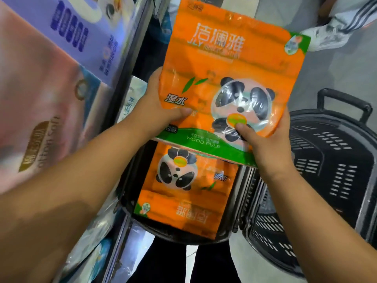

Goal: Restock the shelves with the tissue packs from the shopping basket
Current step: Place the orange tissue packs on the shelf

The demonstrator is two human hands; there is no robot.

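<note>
The left hand [161,105] grips the left edge of a flat orange plastic tissue pack printed with a panda [230,64], thumb laid across its face and fingers hidden behind. The right hand [265,139] holds the near right corner, thumb pressing the panda window. Both are clamped on the pack, so it hangs in the air between them, its long axis running from near to far with the top end pointing away.

Directly beneath it, a second orange panda pack [189,190] lies flat in the dark plastic shopping basket [173,238]. The shelving [130,64] stands to the left of the held pack, stacked with a pink wrapped tissue bundle [40,99] and a lilac one [81,27]. The left hand is the nearer to it, so I'd expect the pack to swing leftward, led by that hand. Both forearms reach forward, bare, elbows bent. A slotted black basket [336,160] sits to the right.
</note>
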